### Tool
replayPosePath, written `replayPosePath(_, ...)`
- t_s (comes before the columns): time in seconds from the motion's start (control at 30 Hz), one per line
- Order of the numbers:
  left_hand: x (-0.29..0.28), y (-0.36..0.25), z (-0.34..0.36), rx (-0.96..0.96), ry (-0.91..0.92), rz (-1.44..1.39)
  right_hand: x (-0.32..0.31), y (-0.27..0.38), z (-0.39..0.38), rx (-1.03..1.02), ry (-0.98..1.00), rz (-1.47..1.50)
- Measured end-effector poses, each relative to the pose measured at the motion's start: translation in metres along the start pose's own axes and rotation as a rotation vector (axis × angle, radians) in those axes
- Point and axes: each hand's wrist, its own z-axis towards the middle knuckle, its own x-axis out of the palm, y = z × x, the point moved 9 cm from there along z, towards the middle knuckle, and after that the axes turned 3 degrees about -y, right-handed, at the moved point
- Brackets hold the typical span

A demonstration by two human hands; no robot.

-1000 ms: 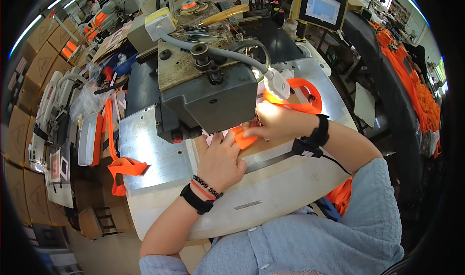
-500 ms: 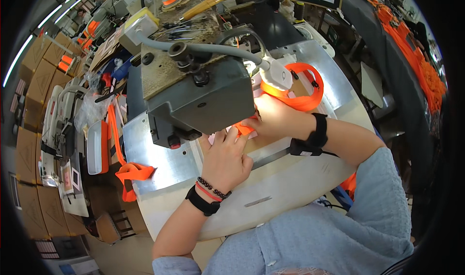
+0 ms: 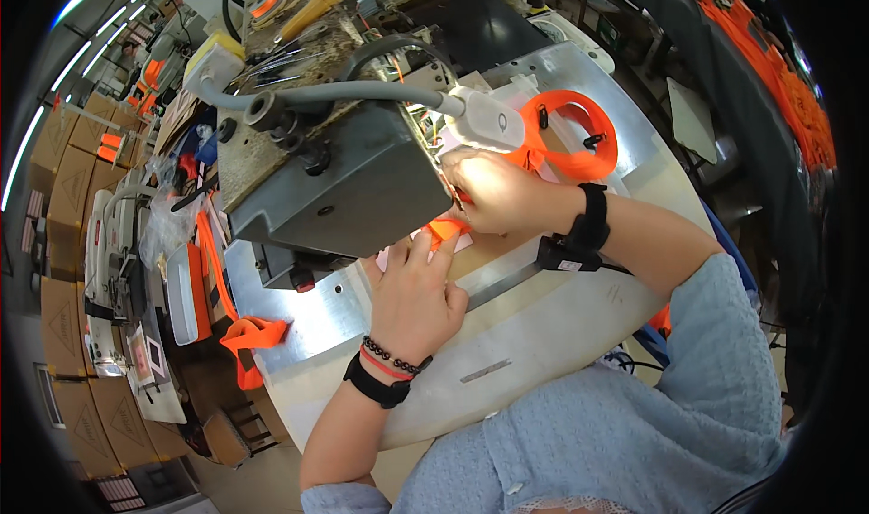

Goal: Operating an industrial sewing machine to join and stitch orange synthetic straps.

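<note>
1. Orange strap (image 3: pixel 444 230) lies at the left hand's (image 3: pixel 409 301) slightly parted fingertips, just beside the machine (image 3: pixel 353 192).
2. Beyond it, the right hand (image 3: pixel 500 195) curls inward; whether it grips anything, I can't tell.
3. Seems a positioning step; moving on calls for keeping the strap flat.
4. The machine's edge crowds both hands; bare table (image 3: pixel 534 346) opens nearer the body.

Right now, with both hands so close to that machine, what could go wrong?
The left hand touches the orange strap near the machine, so fingertips might get pinched if it moved. The right hand is partly hidden from this view, so a slip might go unnoticed.
</note>
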Motion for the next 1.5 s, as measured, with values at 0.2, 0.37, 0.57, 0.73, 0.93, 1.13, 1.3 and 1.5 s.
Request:
replayPosePath(0.2, 0.001, 0.0, 0.0, -0.015, 0.066, 0.005, 0.012, -0.003, -0.006, 0.278, 0.153, 0.131)
replayPosePath(0.37, -0.001, 0.003, 0.001, -0.007, 0.053, -0.014, 0.018, -0.006, -0.005, 0.277, 0.165, 0.039)
replayPosePath(0.57, -0.003, 0.008, 0.001, 0.012, 0.095, -0.052, 0.025, -0.014, -0.004, 0.229, 0.082, 0.036)
replayPosePath(0.73, -0.004, 0.017, -0.01, 0.022, 0.155, -0.129, 0.035, -0.017, -0.003, 0.203, 0.12, 0.03)
replayPosePath(0.93, -0.01, 0.023, -0.014, 0.039, 0.127, -0.222, 0.036, -0.023, -0.005, 0.085, -0.008, 0.047)
replayPosePath(1.13, -0.011, 0.029, -0.018, -0.027, 0.098, -0.22, 0.039, -0.023, -0.004, 0.069, 0.013, -0.024)
replayPosePath(1.3, -0.012, 0.023, -0.017, -0.024, 0.017, -0.154, 0.041, -0.025, -0.004, 0.052, -0.023, 0.012)
replayPosePath(1.5, -0.015, 0.02, -0.015, -0.026, 0.031, -0.102, 0.039, -0.022, -0.004, 0.067, 0.004, 0.01)
